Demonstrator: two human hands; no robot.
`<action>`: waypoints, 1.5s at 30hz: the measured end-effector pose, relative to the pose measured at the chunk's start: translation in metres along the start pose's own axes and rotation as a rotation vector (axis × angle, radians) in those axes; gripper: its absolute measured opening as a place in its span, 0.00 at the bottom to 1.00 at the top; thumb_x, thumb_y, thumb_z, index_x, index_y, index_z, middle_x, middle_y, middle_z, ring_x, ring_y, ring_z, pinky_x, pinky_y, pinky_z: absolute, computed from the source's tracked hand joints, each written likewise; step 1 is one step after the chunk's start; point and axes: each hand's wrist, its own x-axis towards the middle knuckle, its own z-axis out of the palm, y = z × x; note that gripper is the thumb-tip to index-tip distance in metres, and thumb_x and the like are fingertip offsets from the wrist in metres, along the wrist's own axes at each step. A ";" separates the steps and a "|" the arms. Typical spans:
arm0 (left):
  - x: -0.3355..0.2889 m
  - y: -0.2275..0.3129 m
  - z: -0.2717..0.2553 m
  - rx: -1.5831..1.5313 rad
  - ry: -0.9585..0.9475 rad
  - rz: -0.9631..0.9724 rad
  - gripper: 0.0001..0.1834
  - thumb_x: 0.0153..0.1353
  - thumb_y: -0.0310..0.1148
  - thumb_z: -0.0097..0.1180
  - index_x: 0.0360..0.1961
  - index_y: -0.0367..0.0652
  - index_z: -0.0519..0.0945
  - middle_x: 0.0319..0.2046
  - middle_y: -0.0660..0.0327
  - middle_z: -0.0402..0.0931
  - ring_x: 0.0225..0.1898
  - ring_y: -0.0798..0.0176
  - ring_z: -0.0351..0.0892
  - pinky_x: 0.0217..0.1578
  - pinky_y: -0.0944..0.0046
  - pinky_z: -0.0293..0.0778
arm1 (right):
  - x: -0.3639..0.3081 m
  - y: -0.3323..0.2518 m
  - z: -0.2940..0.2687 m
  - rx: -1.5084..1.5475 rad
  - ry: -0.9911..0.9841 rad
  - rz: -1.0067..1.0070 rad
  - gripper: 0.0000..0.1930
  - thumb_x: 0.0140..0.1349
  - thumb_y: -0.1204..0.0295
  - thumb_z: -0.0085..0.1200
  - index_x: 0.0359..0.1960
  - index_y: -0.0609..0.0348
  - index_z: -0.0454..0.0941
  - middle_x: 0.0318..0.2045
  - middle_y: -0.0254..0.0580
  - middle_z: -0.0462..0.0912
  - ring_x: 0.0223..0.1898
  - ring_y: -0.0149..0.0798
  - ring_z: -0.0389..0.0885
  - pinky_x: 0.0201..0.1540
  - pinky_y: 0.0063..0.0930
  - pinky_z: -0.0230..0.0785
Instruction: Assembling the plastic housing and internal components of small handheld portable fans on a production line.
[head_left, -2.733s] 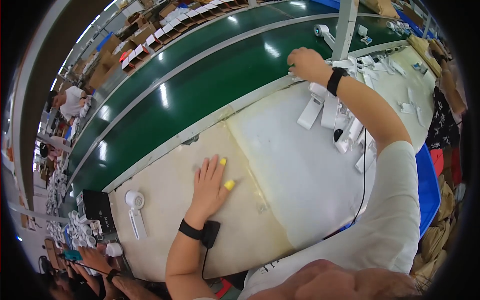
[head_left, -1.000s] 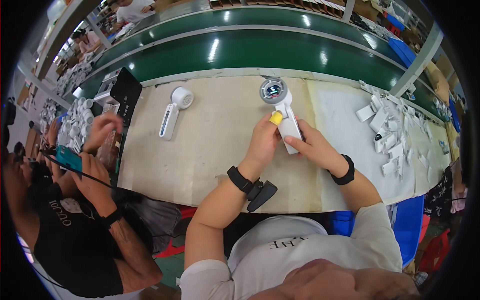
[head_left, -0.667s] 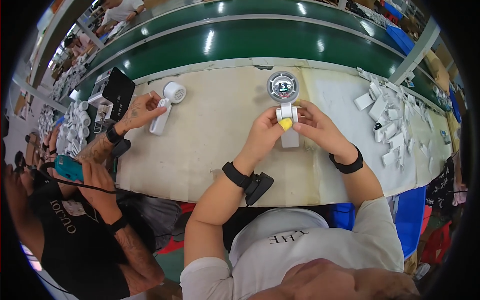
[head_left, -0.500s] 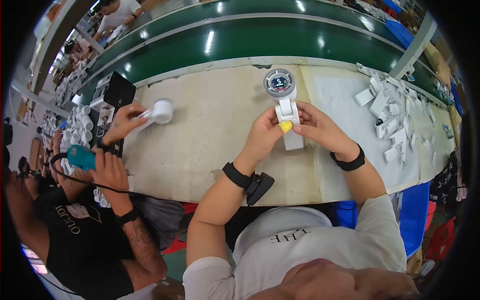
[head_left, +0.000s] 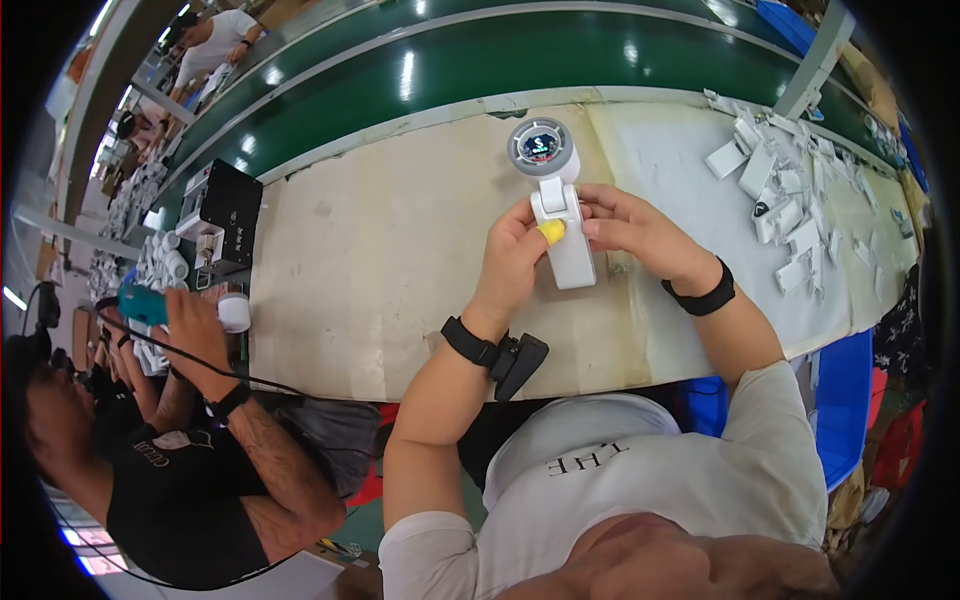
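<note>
Both my hands hold a white handheld fan [head_left: 569, 256] upright over the table, its round, grey-rimmed head pointing away from me. A small round display [head_left: 541, 144] glows on that head. My left hand [head_left: 508, 262] grips the fan's left side, and its thumb, in a yellow finger cover [head_left: 551, 232], presses on the front of the handle just under the hinge. On the other side my right hand [head_left: 640, 238] pinches the handle's edge between thumb and fingers. The fingers behind the fan are partly hidden.
White plastic parts [head_left: 785, 200] lie heaped on the table's right side. A black box-shaped device [head_left: 222, 215] stands at the left edge. Beside me a co-worker holds a teal power tool [head_left: 143, 305] and a white fan [head_left: 234, 313]. A green conveyor [head_left: 480, 65] runs behind the table.
The display now shows brighter, and the fan's handle is slightly more tilted. The co-worker has drawn the other white fan off the table toward themselves. My view has shifted a little.
</note>
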 end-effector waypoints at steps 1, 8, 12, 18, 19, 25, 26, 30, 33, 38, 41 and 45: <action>0.001 -0.001 -0.001 0.001 -0.005 -0.012 0.18 0.58 0.27 0.46 0.50 0.33 0.69 0.43 0.56 0.75 0.43 0.65 0.75 0.46 0.68 0.70 | 0.000 -0.001 -0.001 -0.003 -0.002 -0.004 0.27 0.61 0.67 0.46 0.61 0.62 0.55 0.51 0.38 0.71 0.52 0.31 0.69 0.54 0.26 0.61; 0.003 -0.004 -0.002 0.000 0.023 -0.025 0.19 0.56 0.27 0.47 0.50 0.34 0.69 0.43 0.57 0.75 0.42 0.67 0.75 0.42 0.71 0.71 | 0.001 0.005 -0.004 0.015 -0.017 -0.056 0.29 0.61 0.63 0.49 0.60 0.64 0.56 0.48 0.39 0.72 0.47 0.29 0.71 0.49 0.24 0.64; 0.003 -0.008 -0.005 0.013 0.011 -0.005 0.19 0.56 0.28 0.47 0.50 0.35 0.70 0.43 0.58 0.75 0.41 0.68 0.75 0.40 0.72 0.71 | 0.001 0.007 -0.006 0.008 -0.021 -0.062 0.30 0.61 0.62 0.50 0.60 0.65 0.56 0.48 0.40 0.72 0.47 0.29 0.71 0.49 0.24 0.64; 0.003 -0.008 -0.007 0.029 0.016 -0.022 0.19 0.56 0.28 0.49 0.50 0.35 0.70 0.42 0.59 0.76 0.39 0.72 0.74 0.37 0.76 0.69 | 0.001 0.008 -0.006 0.010 -0.033 -0.064 0.32 0.61 0.62 0.50 0.60 0.68 0.54 0.48 0.41 0.72 0.47 0.29 0.70 0.48 0.23 0.64; 0.004 -0.008 -0.006 0.030 0.015 -0.022 0.19 0.56 0.28 0.49 0.50 0.35 0.70 0.42 0.59 0.76 0.39 0.72 0.74 0.37 0.76 0.69 | 0.001 0.008 -0.006 0.001 -0.027 -0.061 0.32 0.60 0.62 0.51 0.60 0.69 0.53 0.48 0.41 0.72 0.47 0.29 0.70 0.48 0.23 0.64; 0.004 -0.008 -0.007 0.034 0.008 -0.018 0.19 0.56 0.27 0.49 0.49 0.36 0.70 0.42 0.60 0.76 0.38 0.75 0.73 0.33 0.78 0.66 | 0.001 0.007 -0.004 -0.008 -0.035 -0.080 0.32 0.61 0.63 0.50 0.60 0.70 0.52 0.48 0.42 0.72 0.47 0.29 0.70 0.47 0.23 0.64; 0.004 -0.008 -0.007 0.032 0.009 -0.018 0.19 0.56 0.27 0.49 0.49 0.35 0.70 0.42 0.60 0.76 0.39 0.73 0.74 0.36 0.77 0.67 | 0.001 0.007 -0.004 -0.005 -0.036 -0.079 0.32 0.61 0.63 0.50 0.60 0.70 0.52 0.48 0.42 0.72 0.47 0.29 0.70 0.47 0.23 0.64; 0.002 -0.008 -0.003 0.016 0.022 -0.003 0.19 0.56 0.28 0.48 0.50 0.34 0.70 0.43 0.57 0.75 0.42 0.67 0.75 0.43 0.71 0.70 | 0.002 0.009 -0.004 -0.007 -0.049 -0.081 0.32 0.61 0.62 0.50 0.60 0.70 0.52 0.48 0.41 0.72 0.47 0.29 0.70 0.48 0.23 0.64; 0.004 -0.003 0.000 -0.068 0.031 -0.045 0.21 0.57 0.32 0.44 0.51 0.33 0.68 0.43 0.54 0.75 0.43 0.63 0.75 0.44 0.65 0.72 | 0.000 0.011 -0.008 0.014 -0.031 -0.082 0.32 0.62 0.62 0.49 0.61 0.70 0.52 0.49 0.43 0.72 0.48 0.31 0.71 0.48 0.24 0.65; 0.008 -0.006 -0.020 -0.339 -0.045 -0.090 0.24 0.57 0.39 0.37 0.50 0.33 0.67 0.40 0.52 0.74 0.41 0.57 0.76 0.41 0.58 0.74 | 0.003 0.013 -0.008 0.030 -0.082 -0.059 0.30 0.63 0.63 0.47 0.62 0.66 0.51 0.54 0.47 0.68 0.51 0.35 0.70 0.49 0.28 0.66; 0.010 -0.007 -0.024 -0.473 -0.057 -0.160 0.24 0.59 0.44 0.34 0.47 0.35 0.69 0.36 0.53 0.74 0.36 0.56 0.75 0.36 0.56 0.74 | 0.000 0.007 -0.008 0.045 -0.064 -0.033 0.31 0.62 0.63 0.48 0.62 0.65 0.51 0.55 0.47 0.68 0.53 0.36 0.69 0.49 0.28 0.66; 0.010 -0.001 -0.023 -0.539 -0.180 -0.329 0.29 0.61 0.57 0.32 0.39 0.40 0.72 0.26 0.57 0.72 0.25 0.60 0.72 0.25 0.58 0.72 | 0.005 0.016 -0.015 -0.185 0.187 -0.070 0.35 0.59 0.63 0.52 0.63 0.63 0.49 0.55 0.47 0.67 0.54 0.35 0.66 0.50 0.29 0.65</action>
